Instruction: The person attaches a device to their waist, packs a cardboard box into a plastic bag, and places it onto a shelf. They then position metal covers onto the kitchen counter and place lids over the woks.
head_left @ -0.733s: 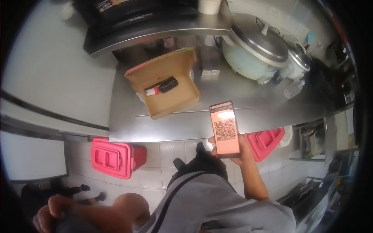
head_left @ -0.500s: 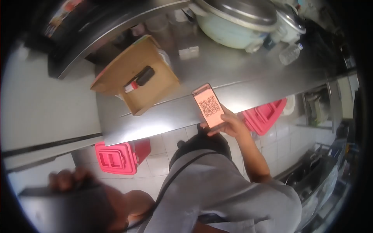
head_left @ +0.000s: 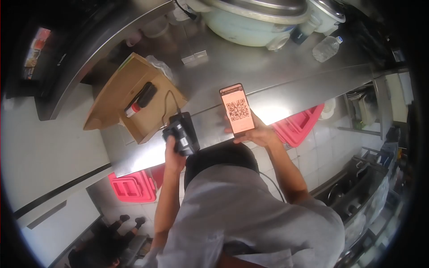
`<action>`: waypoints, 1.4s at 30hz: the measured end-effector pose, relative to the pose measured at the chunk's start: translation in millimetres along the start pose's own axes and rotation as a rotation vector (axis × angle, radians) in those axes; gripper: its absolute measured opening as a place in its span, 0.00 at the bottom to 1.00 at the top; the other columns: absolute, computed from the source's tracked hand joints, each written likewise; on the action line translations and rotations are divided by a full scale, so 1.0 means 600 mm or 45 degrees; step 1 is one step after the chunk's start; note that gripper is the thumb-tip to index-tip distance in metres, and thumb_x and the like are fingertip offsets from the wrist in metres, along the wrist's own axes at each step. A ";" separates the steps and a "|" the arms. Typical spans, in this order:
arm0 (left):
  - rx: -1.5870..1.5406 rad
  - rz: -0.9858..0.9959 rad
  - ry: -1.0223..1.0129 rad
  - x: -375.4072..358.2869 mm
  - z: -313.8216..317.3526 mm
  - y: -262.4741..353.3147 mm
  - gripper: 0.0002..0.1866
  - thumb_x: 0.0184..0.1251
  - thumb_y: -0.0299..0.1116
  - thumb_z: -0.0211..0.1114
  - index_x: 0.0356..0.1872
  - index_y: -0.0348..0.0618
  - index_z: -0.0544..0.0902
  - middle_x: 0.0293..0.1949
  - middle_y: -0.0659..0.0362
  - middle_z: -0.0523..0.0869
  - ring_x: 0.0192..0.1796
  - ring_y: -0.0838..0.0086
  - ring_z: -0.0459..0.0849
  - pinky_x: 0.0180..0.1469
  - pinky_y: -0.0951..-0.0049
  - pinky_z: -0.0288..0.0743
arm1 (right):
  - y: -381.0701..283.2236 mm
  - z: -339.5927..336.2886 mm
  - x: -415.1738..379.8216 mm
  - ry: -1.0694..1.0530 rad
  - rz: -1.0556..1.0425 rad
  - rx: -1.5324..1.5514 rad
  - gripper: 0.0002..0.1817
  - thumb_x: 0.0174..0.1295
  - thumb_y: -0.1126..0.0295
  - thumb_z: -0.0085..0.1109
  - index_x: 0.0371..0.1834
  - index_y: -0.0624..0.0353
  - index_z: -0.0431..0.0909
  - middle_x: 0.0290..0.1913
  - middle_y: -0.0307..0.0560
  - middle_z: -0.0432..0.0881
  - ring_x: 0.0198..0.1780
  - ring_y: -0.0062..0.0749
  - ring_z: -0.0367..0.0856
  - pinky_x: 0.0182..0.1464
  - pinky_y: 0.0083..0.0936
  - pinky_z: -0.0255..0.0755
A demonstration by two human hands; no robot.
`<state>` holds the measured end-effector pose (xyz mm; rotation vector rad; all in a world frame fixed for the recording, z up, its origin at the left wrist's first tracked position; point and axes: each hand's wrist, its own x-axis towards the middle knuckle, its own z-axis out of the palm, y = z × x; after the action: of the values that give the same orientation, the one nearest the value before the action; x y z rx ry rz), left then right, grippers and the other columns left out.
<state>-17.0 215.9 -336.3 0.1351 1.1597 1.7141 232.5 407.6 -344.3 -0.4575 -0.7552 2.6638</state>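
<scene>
My right hand (head_left: 259, 134) is closed around a smartphone (head_left: 238, 111), its lit screen showing a QR code on a pinkish background. The phone is upright in the hand over the counter's front edge. Over that same edge, further left, my left hand (head_left: 174, 154) grips a black boxy device (head_left: 182, 136) with small white labels. A dark cable (head_left: 167, 100) loops up from the device. Just behind it sits an open cardboard box (head_left: 154, 120) holding a black object (head_left: 146, 94) and a red-and-white item (head_left: 132, 109).
A large lidded pot (head_left: 250, 27) and a clear plastic bottle (head_left: 327, 48) stand on the steel counter (head_left: 214, 71). Pink lidded bins (head_left: 132, 187) sit below it. At lower left is another person in dark clothes (head_left: 98, 245). A sink (head_left: 348, 192) lies to the right.
My left hand has come from the blurred lower left to the counter edge, bringing the black device beside the box. The phone stays in my right hand, slightly higher in view.
</scene>
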 end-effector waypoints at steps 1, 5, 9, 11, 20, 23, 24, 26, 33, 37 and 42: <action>0.000 -0.038 -0.046 0.021 -0.004 -0.013 0.27 0.73 0.54 0.55 0.65 0.48 0.71 0.56 0.60 0.81 0.55 0.71 0.81 0.58 0.64 0.75 | -0.001 0.008 0.001 0.023 -0.004 -0.005 0.55 0.46 0.85 0.59 0.79 0.48 0.41 0.70 0.60 0.65 0.64 0.57 0.74 0.51 0.48 0.84; 0.160 -0.107 -0.095 0.071 0.016 -0.043 0.29 0.75 0.49 0.53 0.71 0.50 0.62 0.56 0.59 0.80 0.53 0.71 0.83 0.55 0.68 0.78 | 0.002 0.023 -0.001 0.103 -0.038 -0.021 0.55 0.46 0.84 0.60 0.79 0.47 0.41 0.71 0.60 0.65 0.64 0.56 0.75 0.50 0.46 0.84; 0.309 -0.161 -0.183 0.107 0.031 -0.049 0.38 0.71 0.45 0.60 0.76 0.46 0.54 0.61 0.55 0.75 0.57 0.70 0.78 0.57 0.70 0.75 | 0.011 0.019 -0.010 0.040 -0.118 0.056 0.48 0.57 0.73 0.59 0.79 0.47 0.41 0.70 0.63 0.65 0.63 0.57 0.76 0.49 0.45 0.84; 0.480 -0.115 -0.173 0.130 0.028 -0.057 0.39 0.69 0.45 0.62 0.76 0.45 0.54 0.62 0.55 0.74 0.59 0.69 0.77 0.61 0.70 0.70 | 0.007 0.019 -0.016 0.060 -0.090 0.132 0.44 0.65 0.65 0.56 0.79 0.48 0.40 0.70 0.64 0.65 0.63 0.57 0.76 0.49 0.44 0.84; 0.907 -0.131 -0.169 0.146 0.045 -0.046 0.44 0.64 0.50 0.66 0.75 0.42 0.55 0.64 0.49 0.73 0.66 0.64 0.72 0.67 0.70 0.62 | 0.022 0.000 -0.008 0.331 0.015 0.422 0.40 0.72 0.37 0.29 0.68 0.64 0.65 0.57 0.71 0.77 0.57 0.64 0.78 0.57 0.61 0.74; 0.932 -0.149 -0.195 0.148 0.048 -0.040 0.45 0.64 0.52 0.66 0.75 0.43 0.55 0.65 0.48 0.72 0.67 0.64 0.71 0.68 0.69 0.61 | 0.019 -0.003 -0.007 0.246 -0.015 0.434 0.38 0.73 0.39 0.30 0.66 0.64 0.67 0.55 0.70 0.78 0.55 0.64 0.80 0.57 0.60 0.74; 0.921 -0.145 -0.195 0.149 0.047 -0.039 0.45 0.64 0.52 0.66 0.75 0.43 0.55 0.65 0.48 0.72 0.67 0.63 0.71 0.68 0.69 0.61 | 0.017 -0.006 -0.006 0.228 -0.023 0.439 0.37 0.72 0.40 0.31 0.66 0.64 0.68 0.55 0.70 0.78 0.54 0.64 0.80 0.56 0.60 0.75; 0.894 -0.139 -0.194 0.148 0.047 -0.039 0.45 0.64 0.51 0.66 0.75 0.43 0.55 0.66 0.48 0.72 0.67 0.63 0.71 0.68 0.69 0.61 | 0.011 -0.008 -0.007 0.220 -0.016 0.412 0.38 0.72 0.40 0.31 0.66 0.64 0.68 0.56 0.69 0.78 0.54 0.64 0.80 0.56 0.60 0.75; 0.959 -0.042 -0.162 0.161 0.037 -0.041 0.43 0.64 0.51 0.66 0.75 0.44 0.58 0.64 0.50 0.74 0.64 0.65 0.73 0.66 0.69 0.64 | -0.004 -0.014 0.009 0.319 -0.075 0.298 0.35 0.71 0.44 0.33 0.63 0.63 0.71 0.53 0.64 0.81 0.51 0.58 0.83 0.53 0.57 0.77; 1.111 0.012 -0.069 0.163 0.035 -0.035 0.40 0.65 0.50 0.66 0.74 0.45 0.60 0.60 0.53 0.78 0.60 0.68 0.76 0.63 0.71 0.67 | 0.005 -0.057 0.018 0.276 -0.016 0.362 0.36 0.71 0.44 0.34 0.65 0.66 0.69 0.57 0.68 0.78 0.55 0.62 0.80 0.56 0.57 0.75; 1.037 -0.072 -0.033 0.157 0.035 -0.015 0.38 0.66 0.54 0.64 0.69 0.40 0.67 0.58 0.52 0.79 0.60 0.69 0.76 0.63 0.72 0.65 | 0.002 -0.053 0.024 0.358 0.035 0.318 0.36 0.69 0.41 0.37 0.62 0.64 0.71 0.52 0.65 0.81 0.53 0.60 0.82 0.53 0.56 0.77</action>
<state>-43.7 302.7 -370.4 0.6094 1.7611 1.0968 231.6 426.2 -373.6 -0.7553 -0.3311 2.5940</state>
